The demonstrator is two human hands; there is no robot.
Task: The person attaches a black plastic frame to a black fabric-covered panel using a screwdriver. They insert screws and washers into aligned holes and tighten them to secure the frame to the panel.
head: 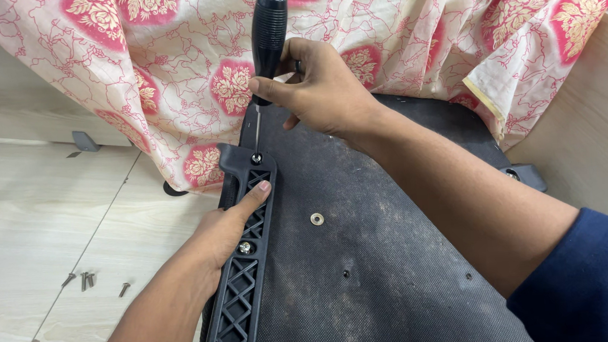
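Screwdriver [267, 37] stands nearly upright at the far middle of the scene, its black ribbed handle wrapped by my right hand [320, 87], fingers closed fully around the lower part of the grip. Its thin shaft runs straight down from that hand to a screw [256, 157] seated in the far end of a black lattice armrest bracket [244, 278]. The bracket's long axis runs near to far along the left edge of the black chair seat underside [378, 257]. My left hand [227, 234] lies flat on the bracket just nearer than the screw, fingers extended and grasping nothing, index tip pointing toward the screw; it partly borders a second bolt [245, 247]. The tool tip appears to touch the screw head, though I cannot confirm engagement. Loose screws [86, 279] lie on the floor to the left, and a floral cloth [174, 67] drapes the far side.
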